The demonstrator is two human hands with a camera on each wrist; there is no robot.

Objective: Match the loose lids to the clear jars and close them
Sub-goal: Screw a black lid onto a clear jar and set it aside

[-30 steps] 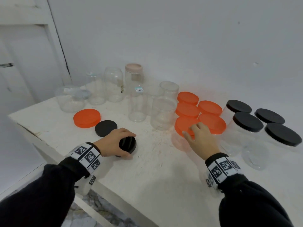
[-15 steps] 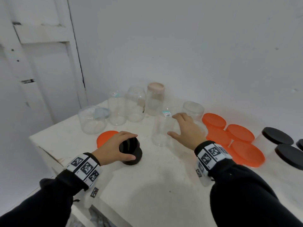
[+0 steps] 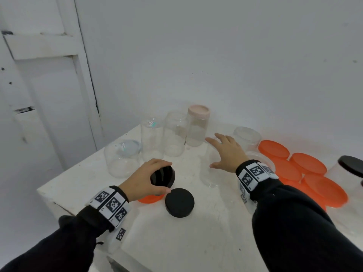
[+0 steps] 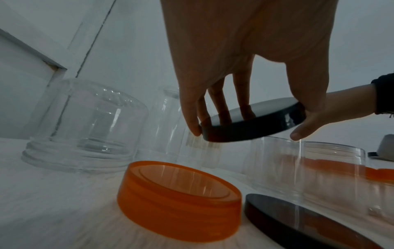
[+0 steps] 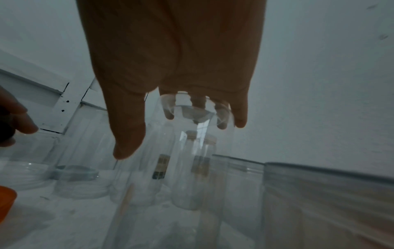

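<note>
My left hand [image 3: 151, 176] grips a black lid [image 3: 162, 178] by its rim, tilted and lifted off the white table [image 3: 176, 242]; the left wrist view shows this black lid [image 4: 253, 124] between thumb and fingers. A second black lid [image 3: 179, 202] lies flat just below it, next to a loose orange lid [image 3: 150, 199]. My right hand [image 3: 225, 154] is spread open just above an open clear jar [image 3: 210, 171]. In the right wrist view the fingers [image 5: 127, 138] hover at the rim of the clear jar [image 5: 196, 160]; I cannot tell whether they touch it.
Behind stand a wide upturned clear jar [image 3: 121, 160], two tall clear jars [image 3: 152, 140], a pink-lidded jar [image 3: 198, 128] and another open jar [image 3: 247, 138]. Several orange-lidded jars [image 3: 306, 163] and a black-lidded jar [image 3: 351, 167] crowd the right. The table edge runs near left.
My left hand has lifted the black lid off the table. My right hand has moved left from the orange lids to the open clear jar. The head view has swung left.
</note>
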